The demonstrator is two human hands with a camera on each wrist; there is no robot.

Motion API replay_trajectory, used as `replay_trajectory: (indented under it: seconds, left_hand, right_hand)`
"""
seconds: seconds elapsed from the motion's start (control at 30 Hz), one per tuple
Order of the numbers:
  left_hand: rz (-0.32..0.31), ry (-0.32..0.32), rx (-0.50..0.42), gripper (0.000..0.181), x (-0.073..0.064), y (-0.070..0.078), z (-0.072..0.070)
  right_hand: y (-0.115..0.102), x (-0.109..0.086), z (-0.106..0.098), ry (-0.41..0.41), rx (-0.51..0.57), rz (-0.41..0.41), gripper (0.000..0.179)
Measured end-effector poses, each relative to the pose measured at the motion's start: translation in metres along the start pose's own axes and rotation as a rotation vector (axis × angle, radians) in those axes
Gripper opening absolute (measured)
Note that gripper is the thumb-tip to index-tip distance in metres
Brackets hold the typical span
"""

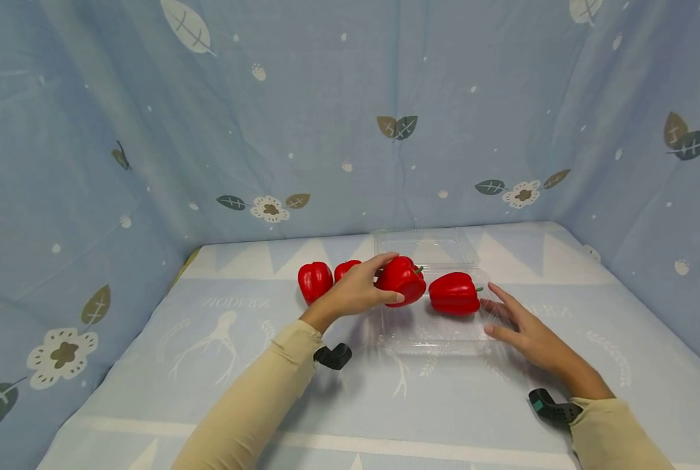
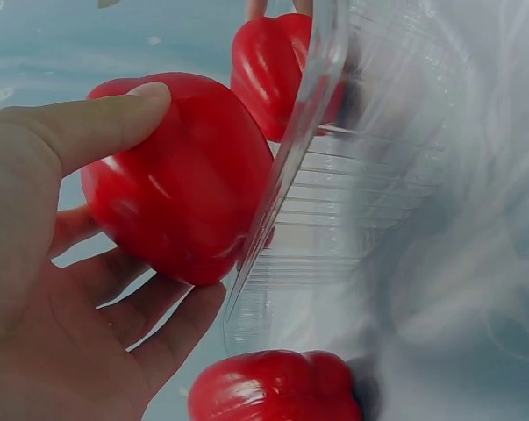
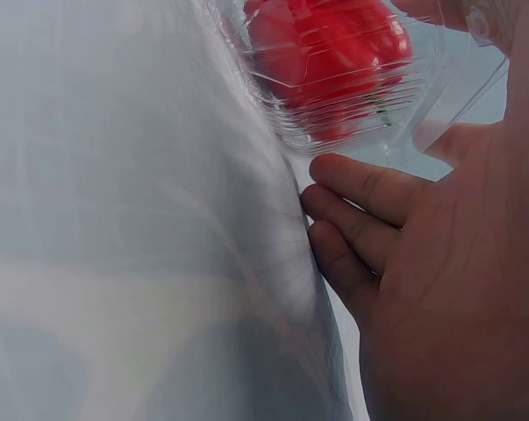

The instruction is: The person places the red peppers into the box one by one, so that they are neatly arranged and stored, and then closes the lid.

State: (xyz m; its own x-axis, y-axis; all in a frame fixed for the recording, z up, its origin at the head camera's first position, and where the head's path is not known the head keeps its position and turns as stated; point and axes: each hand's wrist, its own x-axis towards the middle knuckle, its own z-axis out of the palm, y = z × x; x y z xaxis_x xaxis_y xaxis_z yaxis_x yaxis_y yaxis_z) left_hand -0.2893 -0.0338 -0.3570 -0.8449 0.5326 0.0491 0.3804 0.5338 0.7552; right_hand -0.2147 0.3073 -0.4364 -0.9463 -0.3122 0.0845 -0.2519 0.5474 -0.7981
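My left hand (image 1: 356, 289) grips a red bell pepper (image 1: 401, 281) between thumb and fingers, at the left rim of a clear plastic clamshell box (image 1: 438, 329). Inside the box a second red bell pepper (image 1: 454, 294) lies on its side, green stem to the right. Beside the box's right wall is my right hand (image 1: 532, 339), fingers extended and holding nothing. In the right wrist view its fingertips (image 3: 330, 167) are close to the ribbed wall; whether they touch it I cannot tell.
Left of the box sit a red bell pepper (image 1: 315, 282) and another (image 1: 347, 268), partly hidden behind my left hand. The box's lid (image 1: 426, 247) is folded back toward the rear curtain (image 1: 326, 130). Patterned cloth (image 1: 221, 391) covers the table.
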Motion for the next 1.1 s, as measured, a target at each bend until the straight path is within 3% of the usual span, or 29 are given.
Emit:
replay_trajectory:
  seconds: [0.27,0.5,0.77,1.1]
  left_hand:
    - [0.017,-0.022,-0.001,0.080,0.004,0.002,0.000]
    - [0.084,-0.039,0.042,0.081,0.009,0.001,0.005]
    - [0.106,-0.024,0.150,0.081,0.011,0.003,0.007]
    - [0.085,-0.034,0.364,0.081,0.016,0.011,0.009]
  right_hand:
    - [0.000,0.000,0.000,0.003,-0.005,-0.002,0.085]
    - [-0.001,0.000,0.000,0.002,-0.008,-0.001,0.084]
    - [-0.006,0.000,-0.003,0.000,-0.012,-0.001,0.085]
    - [-0.002,0.000,-0.002,0.004,-0.023,-0.003,0.084]
